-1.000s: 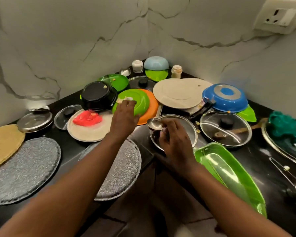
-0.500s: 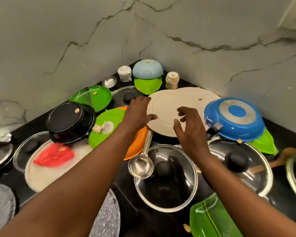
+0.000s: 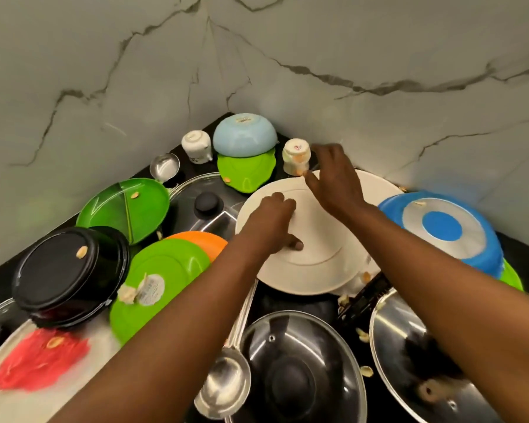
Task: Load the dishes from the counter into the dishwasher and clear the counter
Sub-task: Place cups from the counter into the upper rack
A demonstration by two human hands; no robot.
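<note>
Black corner counter [image 3: 303, 303] (marble-veined walls [image 3: 379, 56]) crowded with dishes.

A glossy black stone counter [image 3: 293, 303] fills a corner under grey marbled walls. At 12 o'clock stand an upturned white cup [image 3: 196, 145] and a cream upturned cup [image 3: 296, 156]. A small steel bowl [image 3: 164, 167] sits at 11 o'clock. A domed glass lid with black knob [image 3: 290, 374] lies at 6 o'clock, a steel ladle [image 3: 226, 383] just beside it. Pale food scraps [image 3: 366, 370] dot the 5 o'clock side.
</note>
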